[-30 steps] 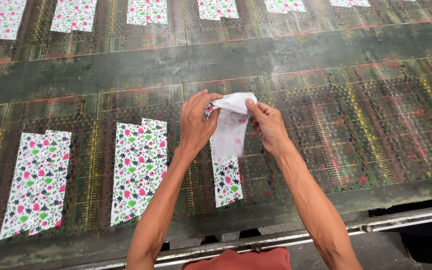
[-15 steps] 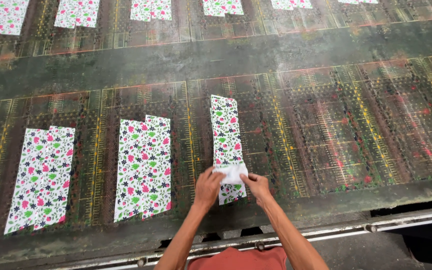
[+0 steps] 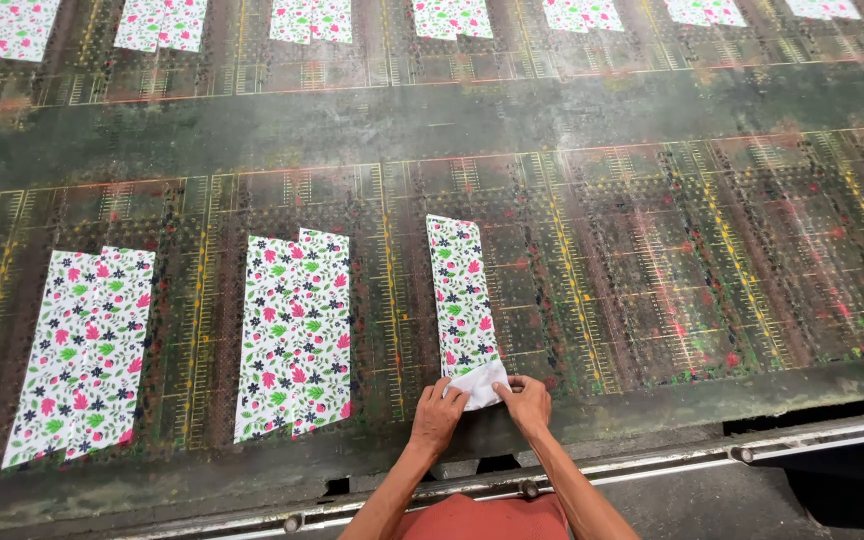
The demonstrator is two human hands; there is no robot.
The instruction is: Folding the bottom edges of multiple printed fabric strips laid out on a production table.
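Since half a second ago, little has shifted: our hands remain at the near end of the narrow floral fabric strip (image 3: 461, 297), which lies flat and lengthwise on the ink-stained printing counter (image 3: 652, 260).

Left hand (image 3: 439, 412): forearm rising from below, fingers curled, grip pinched on the strip's folded-back white corner (image 3: 479, 383).

Right hand (image 3: 526, 400): mirrored pose, fingertips closed on the same white corner from the other side; both hands nearly touching.

Strip position: just right of a wider floral fabric piece (image 3: 295, 334); another floral piece (image 3: 85, 350) lies further left.

Far side: a row of floral pieces (image 3: 309, 20) along the counter's opposite edge.

Near side: metal rail (image 3: 812, 445) below the counter edge.
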